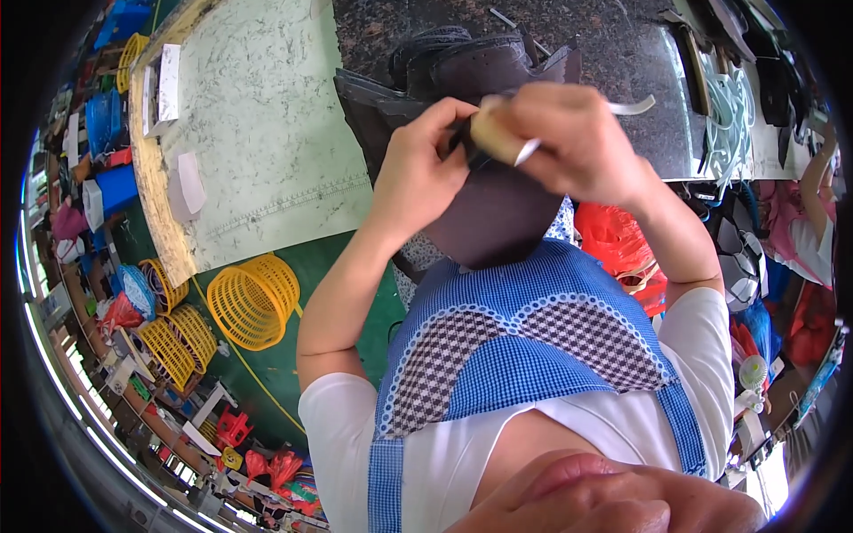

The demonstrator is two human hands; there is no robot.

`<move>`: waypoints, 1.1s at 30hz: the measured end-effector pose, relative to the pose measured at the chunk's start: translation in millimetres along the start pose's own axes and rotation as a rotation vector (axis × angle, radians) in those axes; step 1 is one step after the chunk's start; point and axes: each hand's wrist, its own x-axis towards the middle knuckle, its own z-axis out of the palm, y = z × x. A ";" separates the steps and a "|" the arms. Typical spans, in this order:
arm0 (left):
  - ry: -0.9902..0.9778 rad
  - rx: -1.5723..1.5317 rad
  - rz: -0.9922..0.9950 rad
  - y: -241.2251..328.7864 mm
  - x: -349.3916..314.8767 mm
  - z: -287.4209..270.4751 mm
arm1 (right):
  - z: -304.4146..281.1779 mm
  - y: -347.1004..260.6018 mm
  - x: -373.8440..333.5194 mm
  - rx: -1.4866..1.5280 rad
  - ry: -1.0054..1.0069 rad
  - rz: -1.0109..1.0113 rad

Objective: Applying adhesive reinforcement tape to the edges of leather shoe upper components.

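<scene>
Closely framed by a blue checked apron with dark diamond-patterned insets, the near edge of a dark panel is seen just above the lap, its lower end rounded and smooth. Over the panel's upper part both hands are brought together. By the left hand dark material is held at the panel's upper part, thumb and forefinger drawn narrowly around it, the other fingers bent beneath. By the right hand a tan rounded piece is gripped, the fingers curled over it; a white tip is shown at its lower end, and finer detail is hidden by motion blur. Beyond the right hand a curved white strip is seen jutting out to the right.

Behind the hands more dark cut pieces are piled on a dark speckled tabletop. To the left a worn pale sheet is spread, edged with rough wood; to the right a bundle of pale strips is heaped. Lower down, a red plastic bag is placed beside the apron, and a yellow basket is tipped over the green floor. Farther off, blue bins are lined up on the left, and a co-worker in pink is glimpsed at the right rim
</scene>
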 end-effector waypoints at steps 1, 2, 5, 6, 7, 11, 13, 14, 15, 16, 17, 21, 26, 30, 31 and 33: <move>0.000 -0.001 -0.003 1.0 -0.4 -2.9 | 4.9 -3.4 1.5 -0.024 -0.025 -0.097; -0.033 0.170 -0.013 8.6 3.1 -7.4 | 9.2 -1.9 0.3 -0.018 0.004 -0.071; 0.006 0.465 0.110 20.3 3.4 -5.5 | 17.6 4.1 -6.8 0.023 0.074 0.012; 0.043 0.397 0.231 22.5 4.1 -0.8 | 18.6 4.8 -8.0 0.059 0.113 0.066; 0.080 0.328 0.351 25.3 4.6 1.5 | 18.1 2.1 -7.8 0.059 0.112 0.067; -0.027 0.411 0.185 18.0 1.7 -4.9 | 10.7 4.4 -14.3 -0.015 0.002 -0.075; -0.007 0.492 0.241 6.0 -3.7 -12.1 | -0.1 7.2 -18.1 0.110 0.042 0.037; -0.020 0.466 0.267 9.6 -7.3 -14.3 | -13.2 9.1 -25.2 0.094 -0.008 0.113; -0.033 0.439 0.292 10.9 -9.6 -16.3 | -15.6 9.4 -32.7 0.020 -0.006 0.204; -0.054 0.456 0.411 7.9 -7.0 -18.5 | -9.9 10.6 -36.9 -0.012 -0.005 0.222; -0.057 0.453 0.412 7.0 -4.8 -19.3 | -3.8 10.7 -41.6 -0.049 0.003 0.244; 0.034 0.349 0.351 5.4 -5.5 -17.5 | 15.0 6.2 -36.6 -0.261 0.013 0.102; 0.282 0.543 0.502 -8.4 -9.1 -16.7 | 22.6 13.2 -39.4 -0.329 0.082 -0.038; 0.251 0.850 0.625 -10.7 -10.6 -19.0 | 25.7 18.8 -38.2 -0.380 0.043 -0.066; 0.253 0.850 0.621 -9.4 -11.3 -18.6 | 25.6 19.8 -38.2 -0.392 0.018 -0.046; 0.250 0.995 0.639 -6.4 -15.4 -15.9 | 26.6 18.4 -39.1 -0.404 -0.009 0.001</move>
